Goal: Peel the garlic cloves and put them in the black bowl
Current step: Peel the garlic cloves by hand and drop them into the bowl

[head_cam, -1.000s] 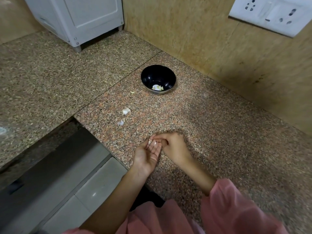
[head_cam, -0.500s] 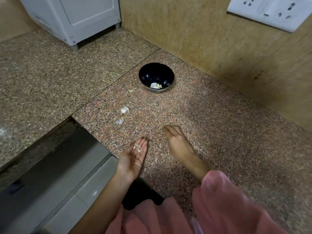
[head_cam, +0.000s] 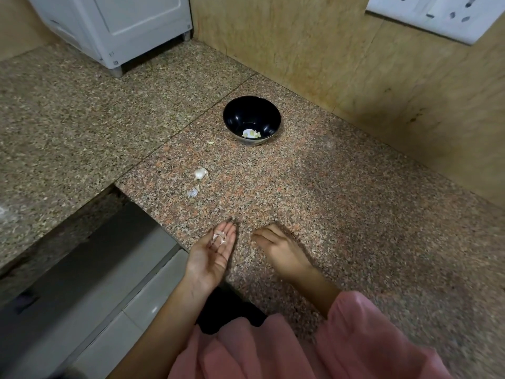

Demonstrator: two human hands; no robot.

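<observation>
Unpeeled clove (head_cam: 200, 173): on the table (head_cam: 341, 214), between your hands and the black bowl (head_cam: 251, 119); light, firm, papery-skinned. Pinch its sides and tear at the tip.
Peeled cloves (head_cam: 251, 133): in the bowl (slippery once bare).
Left hand (head_cam: 211, 258): palm up, released, loose skins (head_cam: 220, 237) lying on it.
Right hand (head_cam: 278, 248): flat, grasping nothing.
Change: a second ago your hands met over the skins; now they are apart.

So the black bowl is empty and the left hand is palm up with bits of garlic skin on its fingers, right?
Not quite. The head view shows the black bowl is not empty: peeled garlic lies at its bottom. The rest holds: the left hand is palm up with bits of garlic skin on its fingers.
</observation>
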